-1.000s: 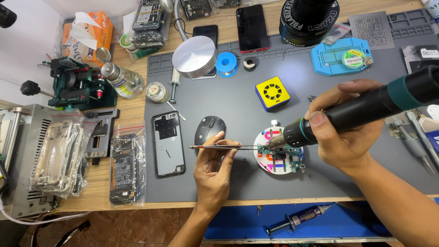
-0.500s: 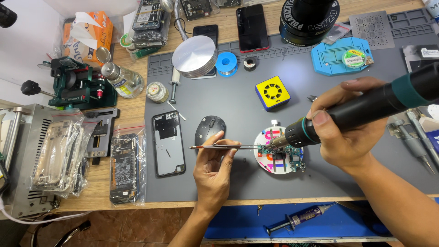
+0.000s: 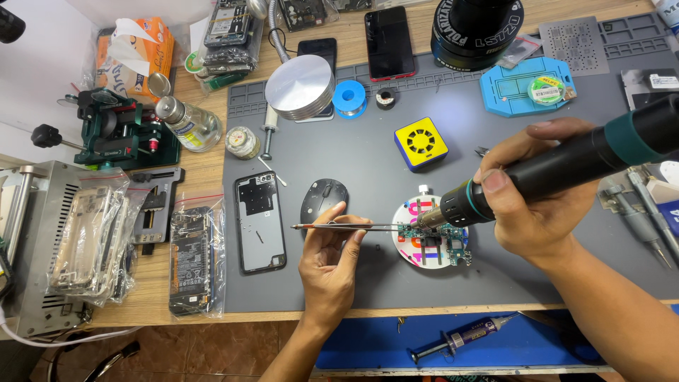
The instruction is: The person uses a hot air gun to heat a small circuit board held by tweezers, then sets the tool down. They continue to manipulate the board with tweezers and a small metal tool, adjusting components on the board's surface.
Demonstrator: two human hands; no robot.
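Head view: circuit board lies just right of left hand.

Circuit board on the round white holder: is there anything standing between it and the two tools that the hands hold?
Nothing visible does. The tweezers in the left hand run straight across bare mat to the circuit board. The nozzle of the hot-air tool in the right hand points directly at it.

On the grey mat lie an opened phone back, a dark mouse and a yellow fan cube. Farther off sit a round metal weight, a blue solder spool and a blue tray. Bagged phone parts rest at the left.
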